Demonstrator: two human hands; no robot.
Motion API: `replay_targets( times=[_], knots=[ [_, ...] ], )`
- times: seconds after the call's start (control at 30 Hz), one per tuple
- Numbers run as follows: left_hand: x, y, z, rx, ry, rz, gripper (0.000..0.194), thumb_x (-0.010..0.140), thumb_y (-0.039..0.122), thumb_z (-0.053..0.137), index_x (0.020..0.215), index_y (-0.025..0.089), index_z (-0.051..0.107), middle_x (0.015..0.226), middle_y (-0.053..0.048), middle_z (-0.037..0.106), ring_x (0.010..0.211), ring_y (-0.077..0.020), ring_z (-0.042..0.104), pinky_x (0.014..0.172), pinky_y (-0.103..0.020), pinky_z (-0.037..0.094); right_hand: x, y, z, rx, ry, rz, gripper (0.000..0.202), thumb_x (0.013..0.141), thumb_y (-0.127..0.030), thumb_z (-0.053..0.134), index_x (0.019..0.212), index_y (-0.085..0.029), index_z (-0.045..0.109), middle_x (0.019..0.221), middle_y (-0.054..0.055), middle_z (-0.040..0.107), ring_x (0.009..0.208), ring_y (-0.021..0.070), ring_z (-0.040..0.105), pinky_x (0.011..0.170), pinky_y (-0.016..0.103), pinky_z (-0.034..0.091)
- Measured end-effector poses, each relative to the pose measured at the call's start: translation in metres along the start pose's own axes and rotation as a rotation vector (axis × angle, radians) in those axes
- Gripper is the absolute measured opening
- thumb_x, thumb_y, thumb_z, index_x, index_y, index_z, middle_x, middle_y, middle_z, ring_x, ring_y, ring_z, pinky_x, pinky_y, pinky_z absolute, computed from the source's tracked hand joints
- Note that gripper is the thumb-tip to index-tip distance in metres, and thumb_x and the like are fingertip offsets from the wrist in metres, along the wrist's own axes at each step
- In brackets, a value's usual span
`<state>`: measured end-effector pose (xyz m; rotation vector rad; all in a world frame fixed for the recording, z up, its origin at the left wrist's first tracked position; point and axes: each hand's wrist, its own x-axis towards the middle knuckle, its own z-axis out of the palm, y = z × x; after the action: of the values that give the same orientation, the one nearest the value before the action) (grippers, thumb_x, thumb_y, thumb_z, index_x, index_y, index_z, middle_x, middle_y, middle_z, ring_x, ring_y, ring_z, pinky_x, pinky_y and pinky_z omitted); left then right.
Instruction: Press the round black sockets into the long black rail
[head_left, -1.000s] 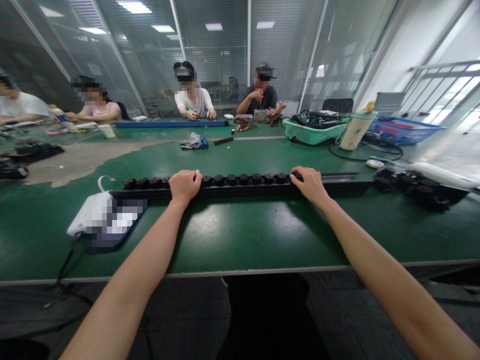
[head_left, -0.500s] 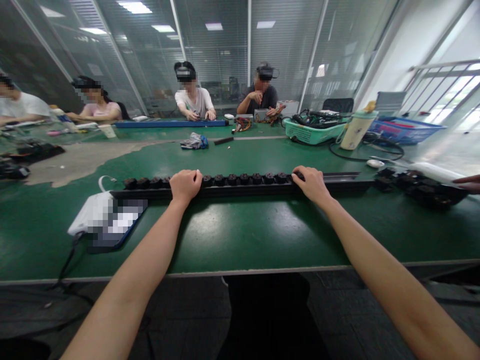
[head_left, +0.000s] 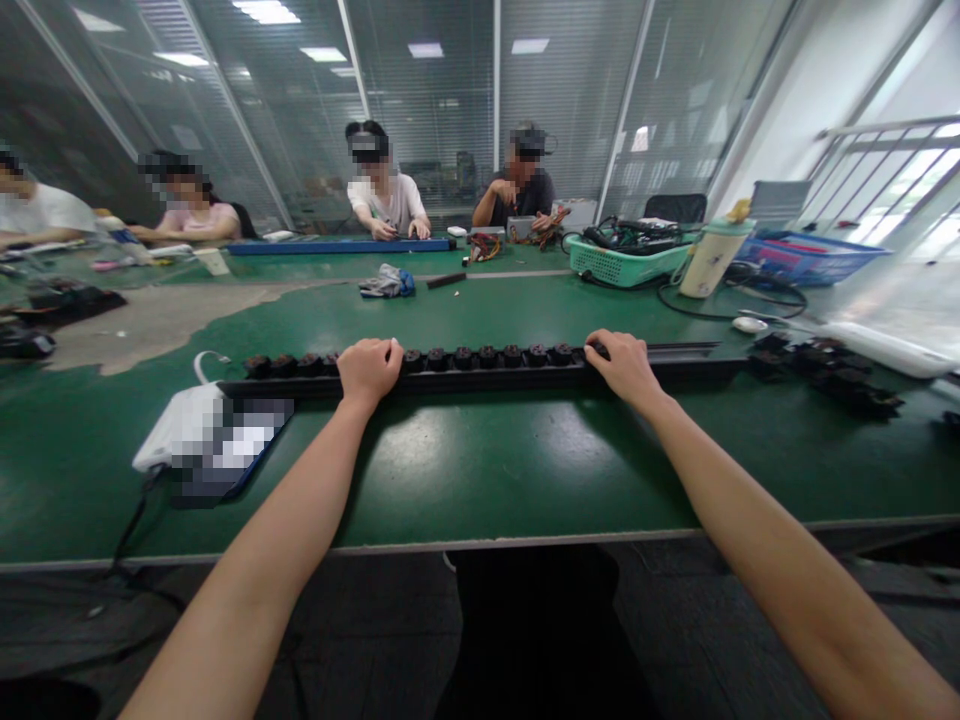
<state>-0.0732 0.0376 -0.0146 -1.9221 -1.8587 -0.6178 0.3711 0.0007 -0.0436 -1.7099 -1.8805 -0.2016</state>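
A long black strip lies crosswise on the green table, with a row of round black sockets along it. My left hand is closed over the strip left of its middle, its fingertips hidden behind the far side. Farther right, my right hand grips the strip at the right end of the socket row, thumb and fingers curled on a black piece. Beyond my right hand, the strip's channel shows no sockets.
Left are a white box and a phone. Black parts lie right. Farther back are a green basket, a bottle, gloves and a blue basket. Several people sit across the table.
Another person's hand at the right edge has left the view, and a black part it touched is no longer where it was. My hands stay in place on the strip.
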Motion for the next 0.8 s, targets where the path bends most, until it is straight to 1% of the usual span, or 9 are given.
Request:
replay_targets(
  times=[0.27, 0.43, 0.67, 0.73, 0.8],
  knots=[
    [0.000, -0.001, 0.001, -0.011, 0.011, 0.008, 0.053, 0.104, 0.040, 0.033, 0.084, 0.018, 0.077, 0.093, -0.018, 0.078, 0.090, -0.0322, 0.069, 0.068, -0.038, 0.036, -0.001, 0.001, -0.002, 0.039, 0.024, -0.004, 0.028, 0.103, -0.039, 0.047, 0.105, -0.024, 0.071, 0.103, 0.014, 0.075, 0.105, 0.0336, 0.061, 0.093, 0.045, 0.038],
    [-0.001, 0.000, 0.000, -0.012, -0.003, -0.003, 0.054, 0.104, 0.041, 0.032, 0.086, 0.017, 0.077, 0.095, -0.019, 0.077, 0.092, -0.0331, 0.070, 0.069, -0.039, 0.037, 0.000, -0.001, -0.002, 0.023, 0.022, 0.034, 0.025, 0.101, -0.038, 0.049, 0.103, -0.024, 0.070, 0.103, 0.015, 0.075, 0.104, 0.0338, 0.061, 0.093, 0.045, 0.038],
    [-0.001, 0.000, 0.000, -0.018, 0.016, 0.006, 0.053, 0.103, 0.041, 0.033, 0.084, 0.019, 0.077, 0.093, -0.018, 0.077, 0.091, -0.0329, 0.069, 0.068, -0.038, 0.038, 0.002, 0.005, -0.003, 0.079, 0.031, 0.038, 0.025, 0.099, -0.042, 0.051, 0.101, -0.025, 0.069, 0.102, 0.014, 0.076, 0.101, 0.0336, 0.062, 0.093, 0.047, 0.040],
    [-0.001, -0.001, 0.000, -0.021, 0.018, 0.007, 0.054, 0.103, 0.041, 0.032, 0.084, 0.019, 0.077, 0.093, -0.018, 0.077, 0.090, -0.0324, 0.069, 0.068, -0.038, 0.038, 0.003, 0.008, -0.004, 0.147, 0.029, 0.054, 0.027, 0.098, -0.047, 0.053, 0.099, -0.024, 0.069, 0.101, 0.013, 0.076, 0.096, 0.0313, 0.063, 0.089, 0.044, 0.042],
    [0.000, -0.001, 0.001, -0.025, 0.014, 0.005, 0.054, 0.104, 0.041, 0.032, 0.084, 0.019, 0.077, 0.093, -0.018, 0.077, 0.090, -0.0323, 0.068, 0.069, -0.038, 0.038, 0.004, 0.012, -0.005, 0.219, 0.015, 0.084, 0.030, 0.094, -0.051, 0.058, 0.098, -0.023, 0.069, 0.095, 0.011, 0.074, 0.087, 0.0282, 0.063, 0.083, 0.041, 0.044]
  ],
)
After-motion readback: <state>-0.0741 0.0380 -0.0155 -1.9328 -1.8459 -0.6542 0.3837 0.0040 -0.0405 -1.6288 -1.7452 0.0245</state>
